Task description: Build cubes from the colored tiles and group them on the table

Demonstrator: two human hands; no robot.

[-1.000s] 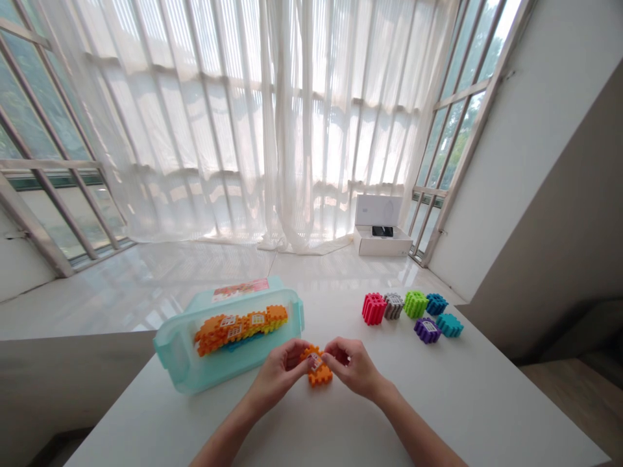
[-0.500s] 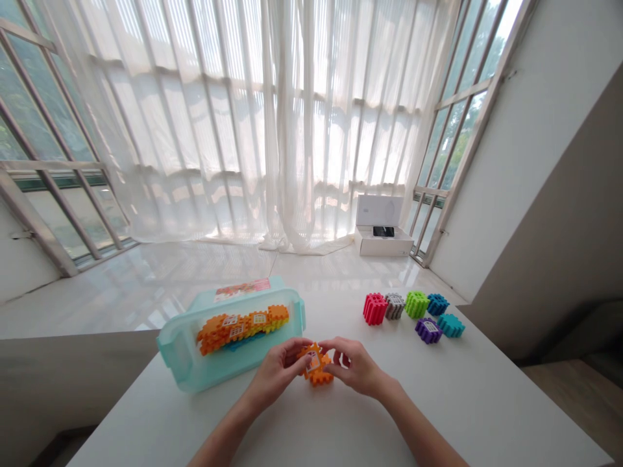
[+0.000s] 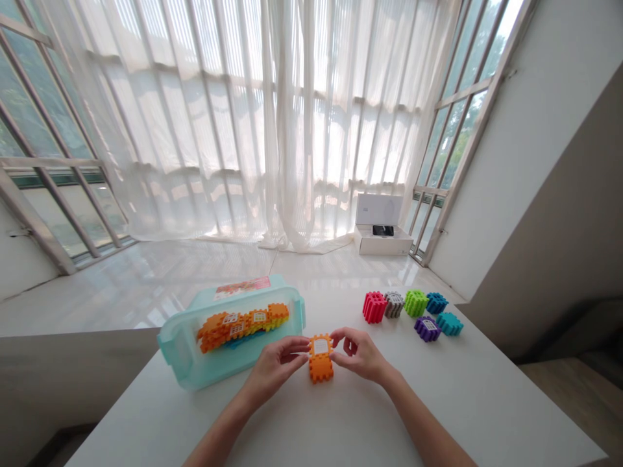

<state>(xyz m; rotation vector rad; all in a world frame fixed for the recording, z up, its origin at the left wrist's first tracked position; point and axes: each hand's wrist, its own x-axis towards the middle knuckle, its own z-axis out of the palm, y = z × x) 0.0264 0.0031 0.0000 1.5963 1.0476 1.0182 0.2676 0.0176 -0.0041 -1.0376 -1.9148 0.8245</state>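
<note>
In front of me are two joined orange interlocking block panels. The far orange panel (image 3: 320, 346) has a white window insert, and the plain orange panel (image 3: 321, 370) is on the near side. My left hand (image 3: 275, 368) has its thumb and fingertips at the far panel's left edge. On the opposite edge, the thumb and index fingertip of my right hand (image 3: 359, 354) pinch it, the other fingers curled. The two hands hold this panel between them, just above or on the white table (image 3: 311, 428); which of the two I cannot tell.
At the left, a mint plastic bin (image 3: 195, 379) holds orange, yellow and blue panels. To the right stand red (image 3: 374, 307), grey (image 3: 394, 304), green (image 3: 416, 303), blue (image 3: 437, 303), purple (image 3: 427, 329) and teal (image 3: 449, 323) blocks. A white box (image 3: 382, 244) sits by the curtain.
The windowed panel, tilted before, now lies straight in line beyond the plain panel. My left hand has drawn back to its left edge, and my fingers cover less of it.
</note>
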